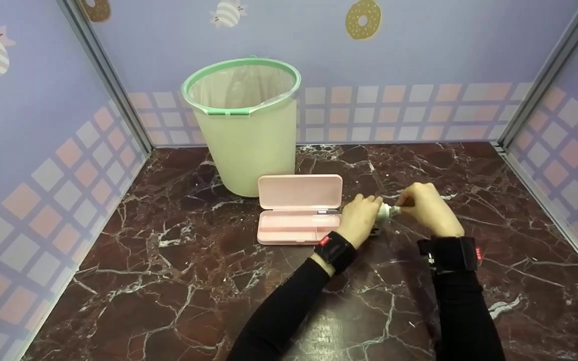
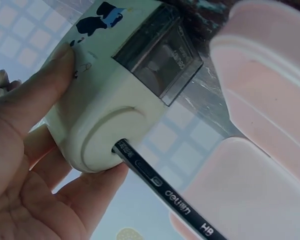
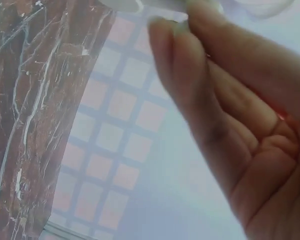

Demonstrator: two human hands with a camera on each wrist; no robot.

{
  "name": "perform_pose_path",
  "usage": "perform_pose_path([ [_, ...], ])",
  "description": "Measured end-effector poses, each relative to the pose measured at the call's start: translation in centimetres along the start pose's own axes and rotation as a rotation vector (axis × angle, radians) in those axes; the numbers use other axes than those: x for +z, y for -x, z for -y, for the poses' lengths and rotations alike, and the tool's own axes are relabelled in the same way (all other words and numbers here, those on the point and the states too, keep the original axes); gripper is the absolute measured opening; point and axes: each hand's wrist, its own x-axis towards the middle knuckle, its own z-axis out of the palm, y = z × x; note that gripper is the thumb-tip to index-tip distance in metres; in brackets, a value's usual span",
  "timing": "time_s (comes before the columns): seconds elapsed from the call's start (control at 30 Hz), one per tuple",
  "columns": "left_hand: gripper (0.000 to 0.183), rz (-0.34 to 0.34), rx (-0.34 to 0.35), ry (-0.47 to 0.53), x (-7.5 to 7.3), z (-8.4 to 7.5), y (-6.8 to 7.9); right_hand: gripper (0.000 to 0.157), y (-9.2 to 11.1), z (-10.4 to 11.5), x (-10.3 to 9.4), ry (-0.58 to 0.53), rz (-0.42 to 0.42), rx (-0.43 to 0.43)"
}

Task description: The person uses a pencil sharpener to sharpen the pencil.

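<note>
My left hand (image 1: 359, 216) grips a pale pencil sharpener (image 2: 97, 90) with a dark printed picture and a see-through shavings drawer (image 2: 162, 60). A black HB pencil (image 2: 170, 192) is inserted in the round hole at the sharpener's end, its other end pointing left over the pencil case. On the opposite side, thumb and fingertips of my right hand (image 1: 427, 205) pinch the sharpener's small crank handle (image 1: 396, 210). The fingers cover most of the handle in the right wrist view. Just left of the left hand lies the pink pencil case (image 1: 300, 192), its lid raised.
A pale green bin (image 1: 254, 145) with a green rim and a clear liner stands behind the pencil case. Patterned purple panels (image 1: 444, 60) enclose the dark red marbled table (image 1: 193, 301) at the back and both sides.
</note>
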Motion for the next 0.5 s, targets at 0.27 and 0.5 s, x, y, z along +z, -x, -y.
perform_pose_path([
  [0.27, 0.035, -0.023, 0.02, -0.011, 0.4, 0.2, 0.1, 0.004, -0.3, 0.1, 0.9, 0.029, -0.098, 0.082],
  [0.5, 0.034, -0.046, 0.035, -0.039, 0.3, 0.2, 0.2, 0.004, -0.7, 0.1, 1.5, 0.066, -0.199, 0.084],
])
